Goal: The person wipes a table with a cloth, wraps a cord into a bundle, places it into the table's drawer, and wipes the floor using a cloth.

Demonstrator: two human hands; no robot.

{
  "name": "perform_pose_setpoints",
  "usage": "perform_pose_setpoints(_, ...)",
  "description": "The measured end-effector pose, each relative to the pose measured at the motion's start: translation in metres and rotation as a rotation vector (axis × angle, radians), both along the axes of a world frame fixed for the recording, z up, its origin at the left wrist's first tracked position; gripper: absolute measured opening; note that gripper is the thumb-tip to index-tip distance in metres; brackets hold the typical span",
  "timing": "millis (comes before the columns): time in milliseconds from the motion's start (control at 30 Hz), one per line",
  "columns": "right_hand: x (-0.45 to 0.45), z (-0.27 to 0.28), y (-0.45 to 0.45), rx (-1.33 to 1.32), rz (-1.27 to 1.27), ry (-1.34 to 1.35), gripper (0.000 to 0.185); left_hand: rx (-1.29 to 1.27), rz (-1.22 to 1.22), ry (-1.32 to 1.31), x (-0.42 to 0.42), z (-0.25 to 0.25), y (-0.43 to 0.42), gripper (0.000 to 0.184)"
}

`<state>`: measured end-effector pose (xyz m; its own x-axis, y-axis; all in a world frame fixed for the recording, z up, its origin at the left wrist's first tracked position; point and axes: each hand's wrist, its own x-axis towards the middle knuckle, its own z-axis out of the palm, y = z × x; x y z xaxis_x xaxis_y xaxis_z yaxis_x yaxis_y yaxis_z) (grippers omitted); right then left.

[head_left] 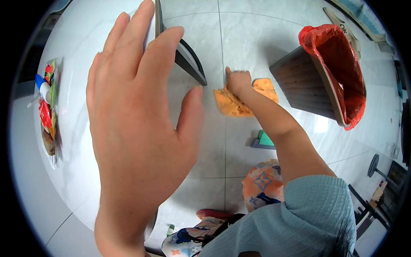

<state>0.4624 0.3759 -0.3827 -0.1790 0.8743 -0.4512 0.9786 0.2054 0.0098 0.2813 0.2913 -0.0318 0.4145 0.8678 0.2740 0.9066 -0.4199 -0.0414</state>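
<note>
My left hand (137, 100) is raised close to the camera, its back toward me, fingers stretched out and thumb apart. It appears to hold nothing and covers part of the white table. My right arm reaches down to the tiled floor, where my right hand (239, 82) presses on an orange cloth (231, 106). One finger points forward past the cloth; the others are curled down, with folds bunched beneath them. Another part of the orange cloth (266, 89) spreads to the right of my wrist.
A grey bin (302, 81) with a red bag (332, 40) stands tilted in view at right. Below my forearm lies a green and grey object (264, 140). The white table (70, 128) bears a tray of colourful packets (46, 112). A dark table leg (190, 64) reaches toward the floor.
</note>
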Motion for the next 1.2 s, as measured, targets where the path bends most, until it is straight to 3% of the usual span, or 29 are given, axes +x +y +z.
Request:
perform_pose_setpoints(233, 0.0, 0.005, -0.007, 0.017, 0.071, 0.046, 0.056, 0.007, 0.047, 0.143, -0.01, -0.003, 0.002, 0.051)
perform_pose_setpoints(333, -0.002, -0.005, -0.007, 0.027, 0.07, 0.005, 0.054, -0.013, 0.025, 0.0, 0.003, 0.002, -0.002, 0.051)
perform_pose_setpoints(533, 0.001, -0.001, -0.006, 0.054, 0.151, -0.025, 0.054, 0.003, 0.023, 0.017, 0.004, 0.002, -0.003, 0.05)
perform_pose_setpoints(833, -0.001, 0.001, -0.002, 0.048, 0.094, -0.023, 0.055, 0.005, 0.074, 0.174, -0.01, -0.005, 0.001, 0.051)
perform_pose_setpoints(933, -0.002, 0.0, 0.015, 0.045, 0.021, 0.005, 0.058, -0.01, 0.022, -0.001, 0.004, 0.002, -0.002, 0.051)
perform_pose_setpoints(1033, -0.004, 0.007, 0.01, -0.058, -0.025, 0.052, 0.061, 0.001, 0.0, -0.001, -0.004, -0.001, 0.0, 0.051)
perform_pose_setpoints(1200, 0.002, 0.002, 0.002, 0.001, 0.026, 0.017, 0.063, 0.008, 0.029, 0.156, -0.017, -0.005, 0.004, 0.051)
